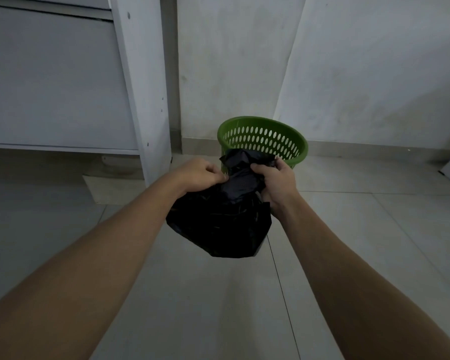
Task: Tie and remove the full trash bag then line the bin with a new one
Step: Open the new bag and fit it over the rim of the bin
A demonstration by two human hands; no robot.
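I see a dim room with a pale tiled floor (348, 229) and thin dark grout lines. The white walls (361, 61) meet in a corner, stained a little. On the left stands a white cabinet (63, 81) on a post.

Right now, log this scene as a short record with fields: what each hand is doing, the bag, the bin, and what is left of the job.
left hand: shut on the bag's gathered neck, from the left
right hand: shut on the same neck, from the right
bag: black, bulging, held up in front of the bin and out of it; whether a knot is finished cannot be told
bin: green, perforated, upright on the floor by the wall, no liner visible
cabinet: white, to the left
left to do: probably finish tying, set bag aside, fit new liner
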